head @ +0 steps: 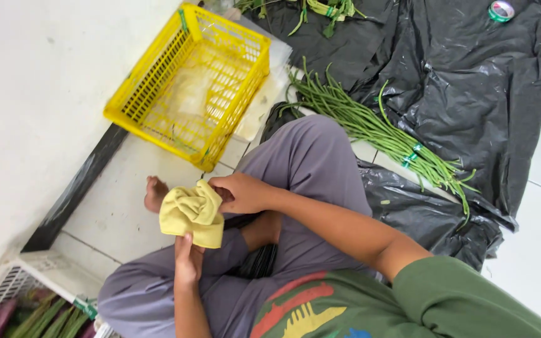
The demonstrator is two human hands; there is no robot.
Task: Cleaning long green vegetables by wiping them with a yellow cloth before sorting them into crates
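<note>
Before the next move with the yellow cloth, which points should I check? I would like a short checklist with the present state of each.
1. Both hands hold the yellow cloth: ok; right hand at its upper edge, left hand from below.
2. Cloth off the floor: ok, held above the lap.
3. Cloth clean or dry: cannot tell.
4. Yellow basket near: ok, it stands on the floor tiles ahead of the foot.
5. Bundle of long beans tied: ok, a green band shows, lying on the black plastic sheet.
</note>
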